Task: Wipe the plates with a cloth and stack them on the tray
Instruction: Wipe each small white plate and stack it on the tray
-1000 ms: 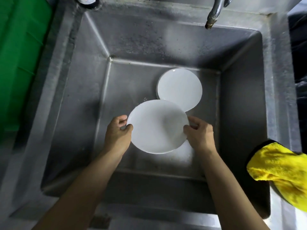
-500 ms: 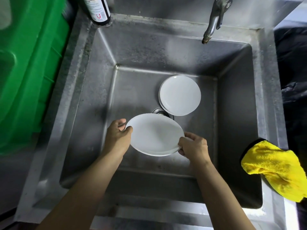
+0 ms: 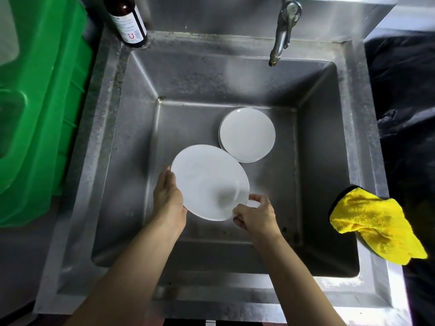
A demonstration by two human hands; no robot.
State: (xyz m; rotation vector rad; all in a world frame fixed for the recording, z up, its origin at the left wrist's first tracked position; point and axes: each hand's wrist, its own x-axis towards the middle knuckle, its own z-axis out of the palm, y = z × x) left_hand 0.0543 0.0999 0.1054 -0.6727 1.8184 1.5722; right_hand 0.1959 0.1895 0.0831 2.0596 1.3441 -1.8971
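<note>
Tipped up since 0.5 s ago, the white plate [image 3: 207,180] now turns its face toward the camera and hides the drain that showed beyond it before; in this view its far edge overlaps the near-left edge of the stack of plates [image 3: 247,135] lying on the floor of the sink [image 3: 329,161]. The 2 hands have shifted along the rim: the left hand [image 3: 168,198] grips the left rim with its fingers curled behind, and the right hand [image 3: 255,216] pinches the near-right rim between thumb and fingers. The stack sits just beyond the right fingers, unmoved. Well to the right of those fingers the yellow cloth [image 3: 374,224] drapes over the sink's right rim, as before. Far beyond the left fingers a brown bottle [image 3: 128,20] stands at the back-left corner.
</note>
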